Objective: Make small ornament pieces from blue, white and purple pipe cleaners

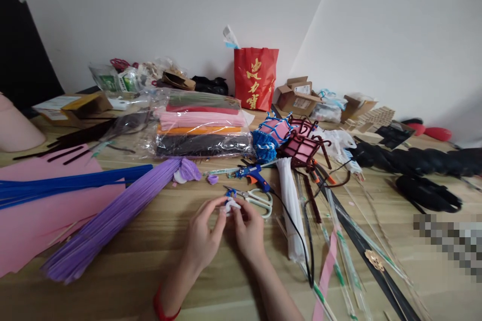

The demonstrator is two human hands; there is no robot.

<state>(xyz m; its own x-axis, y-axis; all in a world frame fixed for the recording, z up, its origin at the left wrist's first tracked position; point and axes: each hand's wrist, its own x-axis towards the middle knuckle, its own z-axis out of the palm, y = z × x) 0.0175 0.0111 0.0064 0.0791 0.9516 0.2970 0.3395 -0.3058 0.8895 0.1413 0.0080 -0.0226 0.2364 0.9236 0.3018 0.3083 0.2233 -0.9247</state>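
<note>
Both my hands meet over the wooden table [158, 256] near its middle. My left hand [203, 235] and my right hand [248, 230] pinch a small white and blue pipe-cleaner piece [230, 204] between their fingertips. A red band sits on my left wrist. Just beyond the fingers lie white-handled scissors [259, 199] and a blue glue gun [253, 174] with a black cord.
A purple pipe-cleaner bundle [113, 218], blue stems [56, 185] and pink paper [37, 215] lie at left. Bagged coloured pipe cleaners [201, 128] sit behind. A white bundle [291, 210], woven pink and blue pieces [289, 138], black material [422, 160], a red bag [255, 77] and boxes stand further off.
</note>
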